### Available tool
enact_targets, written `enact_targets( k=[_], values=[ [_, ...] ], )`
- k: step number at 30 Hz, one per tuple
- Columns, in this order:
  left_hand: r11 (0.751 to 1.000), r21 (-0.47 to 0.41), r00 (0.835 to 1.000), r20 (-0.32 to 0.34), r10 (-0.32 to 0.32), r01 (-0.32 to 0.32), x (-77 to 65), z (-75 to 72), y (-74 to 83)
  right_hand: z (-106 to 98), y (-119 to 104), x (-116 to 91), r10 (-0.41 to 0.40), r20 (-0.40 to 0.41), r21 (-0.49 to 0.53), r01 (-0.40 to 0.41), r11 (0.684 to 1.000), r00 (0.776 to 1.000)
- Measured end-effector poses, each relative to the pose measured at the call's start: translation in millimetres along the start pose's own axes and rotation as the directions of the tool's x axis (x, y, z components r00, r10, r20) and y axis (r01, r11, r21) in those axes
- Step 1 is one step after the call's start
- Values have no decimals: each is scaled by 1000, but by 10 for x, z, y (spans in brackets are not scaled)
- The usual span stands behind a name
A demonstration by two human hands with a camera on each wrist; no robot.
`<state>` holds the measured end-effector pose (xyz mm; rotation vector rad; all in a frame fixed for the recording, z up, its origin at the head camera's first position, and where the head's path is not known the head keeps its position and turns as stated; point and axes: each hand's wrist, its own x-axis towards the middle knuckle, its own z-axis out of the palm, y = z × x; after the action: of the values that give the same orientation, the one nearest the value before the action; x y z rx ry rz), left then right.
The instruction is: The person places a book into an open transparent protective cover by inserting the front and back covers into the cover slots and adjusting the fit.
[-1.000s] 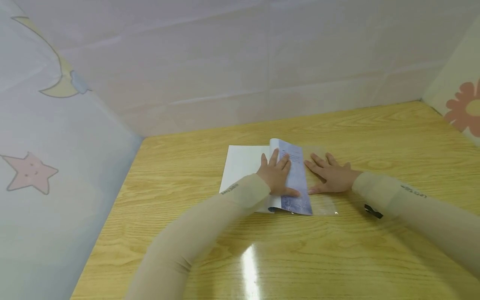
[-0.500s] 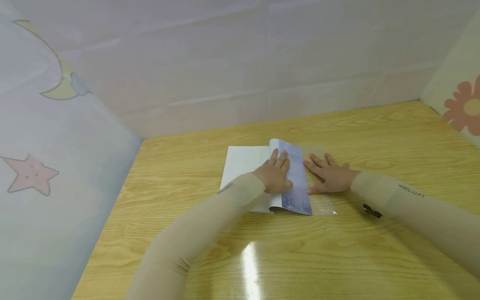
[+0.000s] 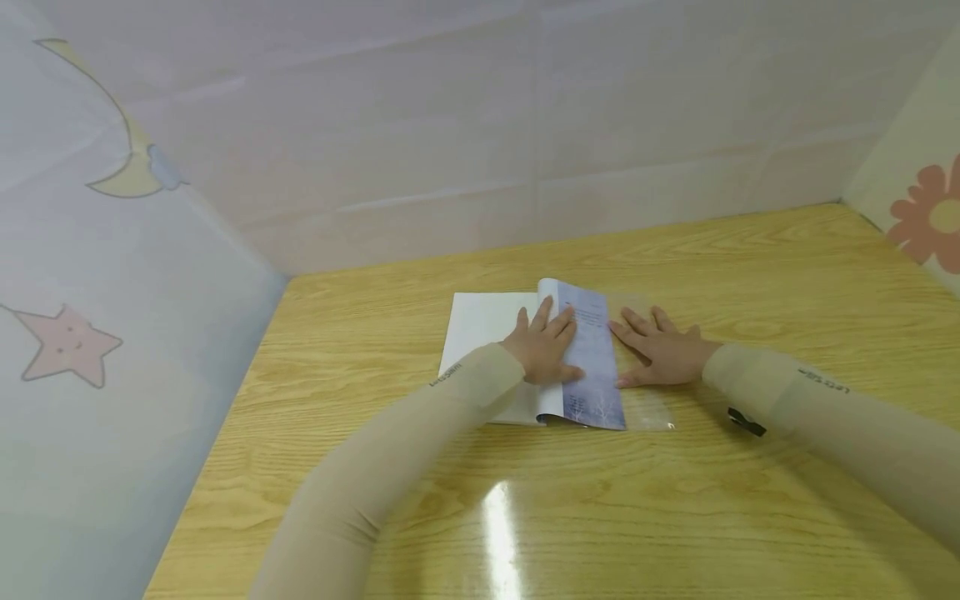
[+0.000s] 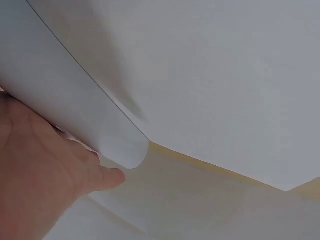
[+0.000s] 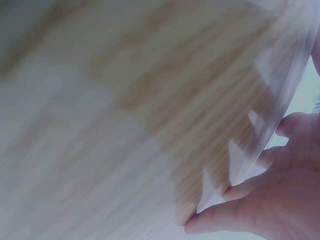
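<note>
A book lies on the table, its white page showing at the left and its purple printed cover folded over to the right. My left hand rests on the cover near the fold with fingers spread. The left wrist view shows the rounded fold beside that hand. To the right of the cover lies a clear plastic sheet. On it my right hand rests flat, fingers spread and fingertips close to the cover's edge. How far the plastic runs under the cover is hidden.
The wooden table extends around the book and reflects a bright light in front. A pale wall stands behind, with decorated walls at both sides. A black object sits under the right wrist.
My left hand has slid a little to the left across the cover, and its thumb has moved off the cover's middle. The right hand, book and plastic look the same.
</note>
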<state>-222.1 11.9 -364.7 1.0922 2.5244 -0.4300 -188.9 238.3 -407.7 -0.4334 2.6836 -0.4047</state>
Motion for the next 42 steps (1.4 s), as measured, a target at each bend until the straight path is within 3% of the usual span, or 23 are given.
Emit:
enact_targets(
  k=[12,30,37,42],
  values=[
    [999,-15,999,-8,-37,37,2,8,63,-30,-33,-6,2,18,21,-3,1000,1000],
    [997,2,997,-4,-81,81,117,88,104,-36,-60,-44,-3,7,46,2,999,1000],
    [984,-136,992,-31,-122,117,108,158,77,-13,-42,-30,5,23,39,-6,999,1000],
    [975,-218,998,-26,-52,45,41,136,-31,-18,-32,-12,8,30,27,-8,1000,1000]
  ],
)
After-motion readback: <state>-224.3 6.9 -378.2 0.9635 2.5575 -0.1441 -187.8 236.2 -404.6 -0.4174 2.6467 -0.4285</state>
